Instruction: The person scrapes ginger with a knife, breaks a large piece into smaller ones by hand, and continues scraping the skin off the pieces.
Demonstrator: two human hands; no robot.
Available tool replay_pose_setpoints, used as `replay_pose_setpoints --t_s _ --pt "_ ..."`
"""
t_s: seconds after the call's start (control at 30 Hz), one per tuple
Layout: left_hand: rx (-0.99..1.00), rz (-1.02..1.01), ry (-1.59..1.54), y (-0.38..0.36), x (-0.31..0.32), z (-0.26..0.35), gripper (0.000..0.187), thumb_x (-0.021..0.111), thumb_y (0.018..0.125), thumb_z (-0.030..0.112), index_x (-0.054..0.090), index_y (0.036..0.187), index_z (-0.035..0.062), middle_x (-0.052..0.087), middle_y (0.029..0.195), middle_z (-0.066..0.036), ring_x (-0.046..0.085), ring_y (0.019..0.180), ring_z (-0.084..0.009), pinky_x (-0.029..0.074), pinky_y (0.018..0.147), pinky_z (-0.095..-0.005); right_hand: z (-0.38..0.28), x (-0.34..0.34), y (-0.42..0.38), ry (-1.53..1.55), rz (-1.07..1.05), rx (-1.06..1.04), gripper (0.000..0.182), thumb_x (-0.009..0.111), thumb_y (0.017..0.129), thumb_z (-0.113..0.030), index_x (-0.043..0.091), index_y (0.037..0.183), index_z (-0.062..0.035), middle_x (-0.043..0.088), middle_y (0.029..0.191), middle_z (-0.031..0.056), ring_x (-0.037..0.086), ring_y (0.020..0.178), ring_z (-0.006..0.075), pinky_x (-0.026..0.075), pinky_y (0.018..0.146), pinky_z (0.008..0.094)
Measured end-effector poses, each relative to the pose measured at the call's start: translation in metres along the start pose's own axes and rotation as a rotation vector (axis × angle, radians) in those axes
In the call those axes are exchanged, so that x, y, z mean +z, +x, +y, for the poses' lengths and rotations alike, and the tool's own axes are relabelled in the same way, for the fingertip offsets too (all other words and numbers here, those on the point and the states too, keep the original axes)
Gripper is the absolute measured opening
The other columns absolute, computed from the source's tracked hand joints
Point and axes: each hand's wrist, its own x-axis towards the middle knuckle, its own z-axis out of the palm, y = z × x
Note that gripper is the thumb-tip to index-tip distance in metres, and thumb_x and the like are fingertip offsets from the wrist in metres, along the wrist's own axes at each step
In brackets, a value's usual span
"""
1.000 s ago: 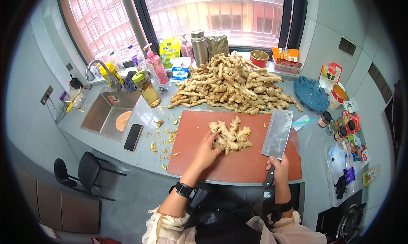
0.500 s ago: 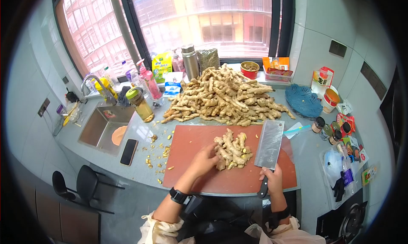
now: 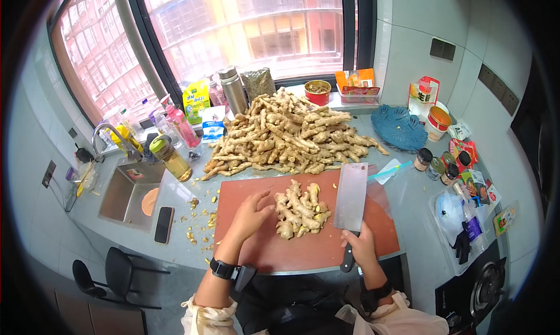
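On the reddish-brown cutting board [image 3: 251,256] lies a small heap of ginger [image 3: 302,209], some pieces with yellow cut faces. My left hand [image 3: 249,214] hovers at the heap's left side, fingers apart and holding nothing. With its handle in my right hand [image 3: 360,244], a cleaver [image 3: 351,198] stands to the right of the heap, its broad blade pointing away from me. Behind the board rises a large pile of ginger roots [image 3: 297,134].
Ginger scraps [image 3: 197,233] and a phone [image 3: 164,225] lie left of the board, beside the sink [image 3: 111,201]. A lidded jar [image 3: 170,159] stands behind them. At right are a blue plate [image 3: 399,128], spice jars [image 3: 434,168], a plastic tray [image 3: 440,241] and a stove [image 3: 481,288].
My left hand has drawn back from the ginger heap, its fingers lifting off to the left. The cleaver stays in my right hand, and the whole view has shifted slightly.
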Motion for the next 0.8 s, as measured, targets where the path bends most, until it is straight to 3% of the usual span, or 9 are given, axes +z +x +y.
replay_pose_setpoints --t_s 0.27,0.33,0.4,0.43,0.5,0.53,0.6,0.73,0.8 --pt "-0.038 0.014 -0.168 -0.023 0.008 -0.038 0.049 0.066 0.088 0.021 0.055 0.131 0.0022 0.057 0.128 -0.019 0.055 0.12 -0.0309 0.044 0.101 -0.0385 -0.013 -0.005 0.012 0.025 -0.079 0.054 0.042 0.061 0.085 -0.005 0.047 0.124 0.0023 0.063 0.085 0.0074 0.063 0.075 0.0141 0.052 0.066 0.0286" --pt "-0.166 -0.076 -0.243 -0.034 0.0 -0.033 0.052 0.062 0.092 0.012 0.045 0.14 0.0004 0.047 0.142 -0.018 0.044 0.133 -0.0298 0.039 0.107 -0.0385 -0.014 -0.008 0.016 -0.03 -0.081 0.019 0.044 0.062 0.085 -0.007 0.047 0.125 0.0017 0.064 0.085 0.0079 0.064 0.077 0.016 0.053 0.069 0.0306" --pt "-0.128 -0.023 -0.272 -0.045 0.001 -0.039 0.05 0.064 0.09 0.014 0.049 0.136 0.001 0.052 0.135 -0.017 0.05 0.127 -0.0284 0.042 0.104 -0.0373 -0.014 -0.015 0.022 -0.361 -0.049 -0.137 0.052 0.066 0.083 -0.012 0.046 0.129 -0.0008 0.066 0.083 0.0105 0.067 0.078 0.0222 0.052 0.074 0.034" --pt "-0.094 0.036 -0.3 -0.051 0.002 -0.042 0.049 0.066 0.087 0.016 0.054 0.132 0.0015 0.056 0.129 -0.017 0.055 0.12 -0.027 0.044 0.101 -0.0361 -0.023 -0.017 0.023 -0.364 -0.044 -0.137 0.052 0.066 0.083 -0.012 0.046 0.129 -0.0008 0.066 0.083 0.0105 0.067 0.078 0.0222 0.052 0.074 0.034" --pt "-0.1 0.043 -0.322 -0.063 0.0 -0.043 0.048 0.066 0.087 0.015 0.054 0.132 0.0013 0.056 0.129 -0.017 0.054 0.121 -0.027 0.044 0.101 -0.0361 -0.047 -0.021 0.021 -0.716 -0.116 0.092 0.059 0.069 0.082 -0.022 0.044 0.132 -0.0028 0.067 0.083 0.0139 0.068 0.08 0.0288 0.051 0.073 0.0376" --pt "-0.107 0.056 -0.342 -0.068 0.0 -0.042 0.048 0.066 0.087 0.015 0.054 0.131 0.0011 0.056 0.129 -0.017 0.054 0.122 -0.027 0.043 0.102 -0.0362 -0.049 -0.023 0.021 -0.72 -0.113 0.09 0.059 0.069 0.082 -0.022 0.044 0.132 -0.0028 0.067 0.083 0.0139 0.068 0.08 0.0288 0.051 0.073 0.0376" --pt "-0.098 0.066 -0.336 -0.078 -0.003 -0.039 0.048 0.067 0.087 0.015 0.055 0.131 0.0009 0.057 0.129 -0.017 0.053 0.122 -0.0272 0.042 0.103 -0.0362 -0.053 -0.027 0.023 -0.982 -0.151 0.192 0.054 0.067 0.083 -0.034 0.054 0.127 -0.0053 0.069 0.087 0.0154 0.068 0.082 0.0313 0.051 0.072 0.0389" --pt "-0.102 0.092 -0.308 -0.093 -0.004 -0.043 0.046 0.067 0.086 0.015 0.057 0.128 0.0008 0.057 0.131 -0.016 0.052 0.124 -0.0281 0.039 0.106 -0.0359 -0.08 -0.036 0.037 -1.134 -0.2 0.156 0.046 0.062 0.084 -0.042 0.064 0.117 -0.0098 0.069 0.088 0.0164 0.067 0.083 0.0324 0.051 0.071 0.0411" --pt "-0.108 0.094 -0.341 -0.102 -0.002 -0.048 0.045 0.066 0.086 0.014 0.057 0.128 0.001 0.056 0.132 -0.016 0.051 0.125 -0.0282 0.038 0.106 -0.0358 -0.089 -0.043 0.054 -1.13 -0.157 -0.077 0.039 0.061 0.085 -0.043 0.069 0.109 -0.0132 0.068 0.086 0.0176 0.066 0.083 0.0335 0.051 0.072 0.042"
